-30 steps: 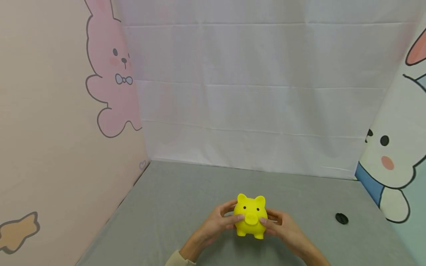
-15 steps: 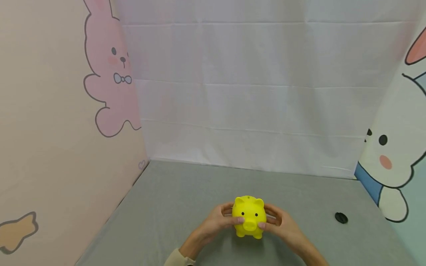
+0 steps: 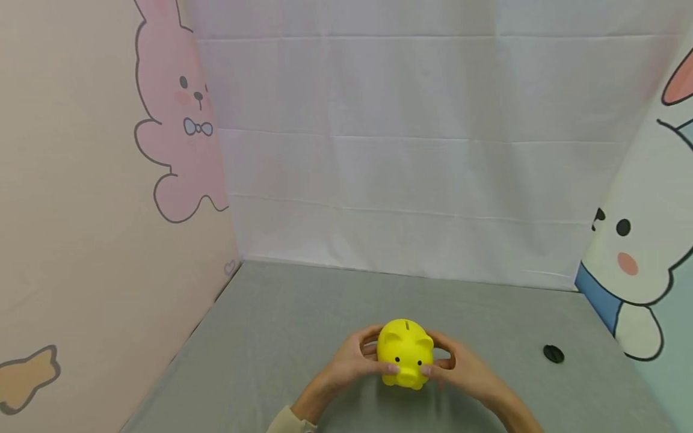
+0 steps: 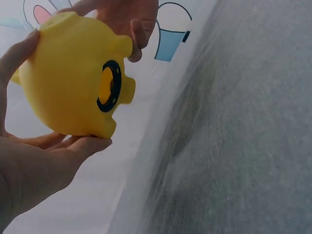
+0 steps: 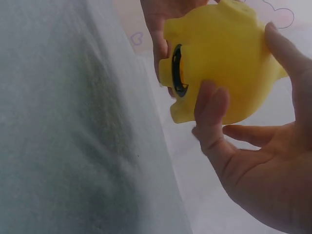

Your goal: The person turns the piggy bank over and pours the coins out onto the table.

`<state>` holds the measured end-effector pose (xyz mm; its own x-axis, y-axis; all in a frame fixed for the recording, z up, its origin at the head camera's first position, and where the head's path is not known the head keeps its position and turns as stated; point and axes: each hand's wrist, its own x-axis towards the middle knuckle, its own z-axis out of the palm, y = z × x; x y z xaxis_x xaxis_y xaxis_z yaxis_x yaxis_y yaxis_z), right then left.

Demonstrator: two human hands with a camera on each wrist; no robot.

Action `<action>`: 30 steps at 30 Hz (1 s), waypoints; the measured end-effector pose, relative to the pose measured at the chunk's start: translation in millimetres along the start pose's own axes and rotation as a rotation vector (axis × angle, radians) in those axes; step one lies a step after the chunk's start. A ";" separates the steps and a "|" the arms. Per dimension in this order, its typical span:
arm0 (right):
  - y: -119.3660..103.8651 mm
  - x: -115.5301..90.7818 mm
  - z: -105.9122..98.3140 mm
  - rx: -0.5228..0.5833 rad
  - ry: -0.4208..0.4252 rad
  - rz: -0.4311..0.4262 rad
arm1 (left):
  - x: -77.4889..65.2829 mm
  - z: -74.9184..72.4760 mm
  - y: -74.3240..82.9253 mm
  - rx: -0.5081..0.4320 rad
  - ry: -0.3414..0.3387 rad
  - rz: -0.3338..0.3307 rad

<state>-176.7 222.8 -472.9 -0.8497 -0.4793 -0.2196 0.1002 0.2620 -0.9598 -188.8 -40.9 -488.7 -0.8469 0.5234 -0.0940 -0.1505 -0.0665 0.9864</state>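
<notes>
A yellow piggy bank point(image 3: 403, 346) is held up over the grey table, between both hands. Its snout faces the wearer and dips downward, so the coin slot point(image 3: 407, 325) on its back shows in the head view. My left hand point(image 3: 352, 362) grips one side, thumb beside the snout and fingers behind. On the other side my right hand point(image 3: 464, 368) holds it likewise, its thumb near the snout. From the left wrist, the belly shows a round opening with a dark rim point(image 4: 116, 85) between the stubby feet. The right wrist view catches that rim point(image 5: 176, 73) edge-on.
A small black oval disc point(image 3: 553, 353) lies on the grey table point(image 3: 303, 300) to the right of the hands. A white cloth point(image 3: 406, 150) hangs behind the table. Walls with cartoon animals border it on the left and right.
Both hands have tipped the piggy bank forward: its snout has dropped and its back with the coin slot has turned into view. The black disc has stayed put.
</notes>
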 end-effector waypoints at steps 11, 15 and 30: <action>5.6 1.8 3.6 0.032 -0.028 -0.058 | -1.4 -12.5 3.5 0.289 -0.062 0.072; 3.6 0.6 6.1 -0.004 -0.006 -0.070 | -2.4 -16.1 5.9 0.368 -0.053 0.083; 11.9 4.7 10.7 -0.083 0.009 -0.111 | -1.0 -15.4 2.7 0.510 -0.016 0.143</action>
<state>-174.0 214.7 -487.2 -0.8577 -0.5021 -0.1109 -0.0375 0.2760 -0.9604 -196.2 -54.6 -488.0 -0.8323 0.5525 0.0442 0.2362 0.2814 0.9301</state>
